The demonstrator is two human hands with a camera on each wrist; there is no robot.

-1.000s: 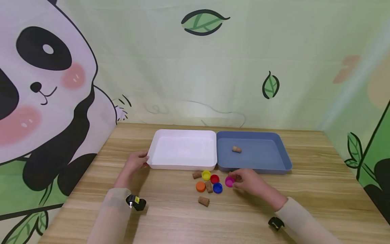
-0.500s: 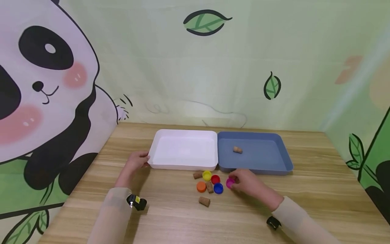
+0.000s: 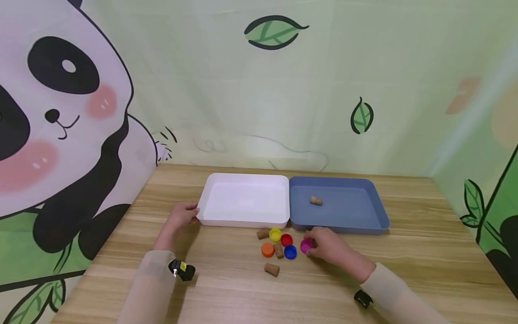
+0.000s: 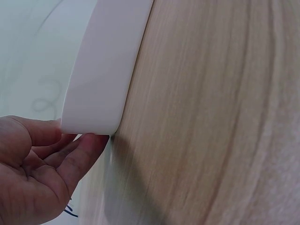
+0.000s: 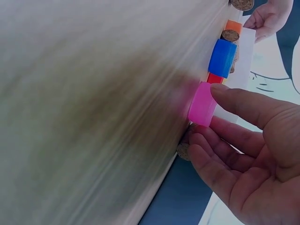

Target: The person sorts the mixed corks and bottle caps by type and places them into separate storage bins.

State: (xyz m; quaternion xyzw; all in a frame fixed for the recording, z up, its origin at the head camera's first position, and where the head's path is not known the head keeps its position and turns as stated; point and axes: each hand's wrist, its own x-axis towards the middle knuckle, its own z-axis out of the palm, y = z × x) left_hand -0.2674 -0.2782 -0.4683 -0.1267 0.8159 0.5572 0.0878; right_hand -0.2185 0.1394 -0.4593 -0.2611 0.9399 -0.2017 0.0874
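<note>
Nearest me on the wooden worktop [image 3: 226, 288], I see both forearms in pale sleeves, each with a small camera strapped at the wrist. My right hand [image 3: 329, 247] rests low on the wood, its fingers [image 5: 243, 105] loosely extended, with a fingertip touching the top of a pink bottle cap [image 3: 305, 245]. The wrist view shows the thumb lying along one side of the cap and the other fingers just below it; I cannot tell whether they actually pinch it. The pink cap sits on the worktop, just in front of the blue tray.

Just left of that cap lies a small cluster: a lone cork [image 3: 271, 269] nearest me, then an orange cap [image 3: 267, 249], a second cork [image 3: 279, 250] and a blue cap [image 3: 290, 252], with a red cap [image 3: 286, 239], a yellow cap [image 3: 275, 234] and a third cork [image 3: 262, 233] behind them.

Farther back, my left hand [image 3: 180, 216] holds the near left corner of a white tray [image 3: 214, 180], fingers curled under its rim and thumb on its side. Touching its right edge is the blue tray [image 3: 376, 198], with one cork [image 3: 315, 200] lying inside.

Beyond stands a green backdrop with a panda and leaves.
</note>
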